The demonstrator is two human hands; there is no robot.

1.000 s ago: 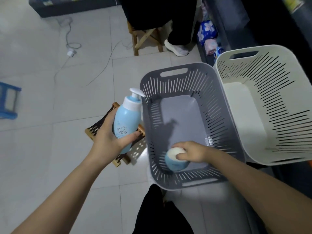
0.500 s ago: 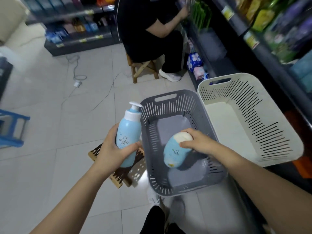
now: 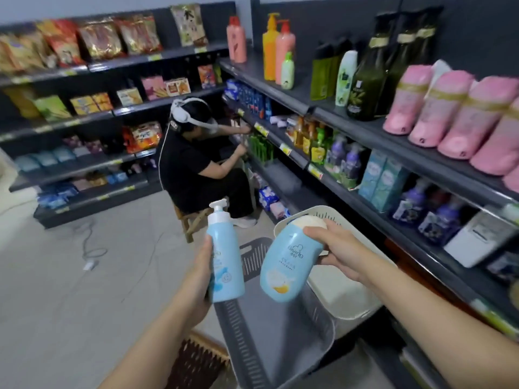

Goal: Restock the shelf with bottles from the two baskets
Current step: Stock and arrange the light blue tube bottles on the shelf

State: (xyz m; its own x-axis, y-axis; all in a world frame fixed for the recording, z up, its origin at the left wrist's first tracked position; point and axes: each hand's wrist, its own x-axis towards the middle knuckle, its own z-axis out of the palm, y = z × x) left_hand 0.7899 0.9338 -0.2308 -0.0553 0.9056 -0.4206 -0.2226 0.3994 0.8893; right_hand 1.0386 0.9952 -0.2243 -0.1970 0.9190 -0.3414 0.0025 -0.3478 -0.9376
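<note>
Holding a bottle in each of your hands, you're standing over the baskets and facing the stock. Your left hand (image 3: 200, 279) wraps the lower body of the tall light-blue plastic pump bottle (image 3: 226, 262). Your right hand (image 3: 339, 248) has fingers and thumb curled round the cream cap end of the squat rounded light-blue plastic bottle (image 3: 289, 262). Both hang in the air above the grey slatted plastic basket (image 3: 238, 332), with the cream slatted plastic basket (image 3: 345, 293) just beside it and the dark metal shelf (image 3: 373, 133) to your right.

These look smooth and stiff-walled, probably full, so expect some weight and a slick skin. Grip the body, not the pump head, and slide that right grip down to the waist before you set it.

The pump bottle stands upright, long axis vertical, spout turned right. The rounded one tilts: cap up and right, base down-left, label facing you upside down.
</note>
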